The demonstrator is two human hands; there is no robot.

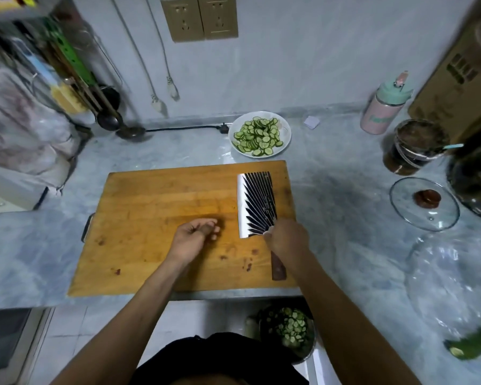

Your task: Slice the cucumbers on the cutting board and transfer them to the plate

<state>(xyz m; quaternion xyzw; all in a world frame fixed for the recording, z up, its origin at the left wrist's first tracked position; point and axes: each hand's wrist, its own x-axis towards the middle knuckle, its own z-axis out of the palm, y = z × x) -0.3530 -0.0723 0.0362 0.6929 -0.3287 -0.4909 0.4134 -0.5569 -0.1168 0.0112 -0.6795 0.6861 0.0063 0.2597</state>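
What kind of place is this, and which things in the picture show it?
Most likely a small home kitchen. A wooden cutting board lies on a marble counter, the right hand holds a cleaver, and a plate of cucumber slices stands near the wall.

Worktop (345,195): pale grey-blue marble, cloudy white veining; wall (303,65) of like pattern. Cutting board (161,201): orange-brown wood, long grain, a few dark red-brown spots near the front edge. Cleaver (257,204): silver blade with black fan-shaped stripes; handle dark reddish brown. Plate (285,126): white. Cucumber slices (257,137): pale green centres, dark green rims. Bottle (383,109): pink body, mint-green lid. 2 wall sockets (200,18): dull gold-beige. Glass lid (424,204): clear, dark brown knob. Box (456,87): tan cardboard, black print.
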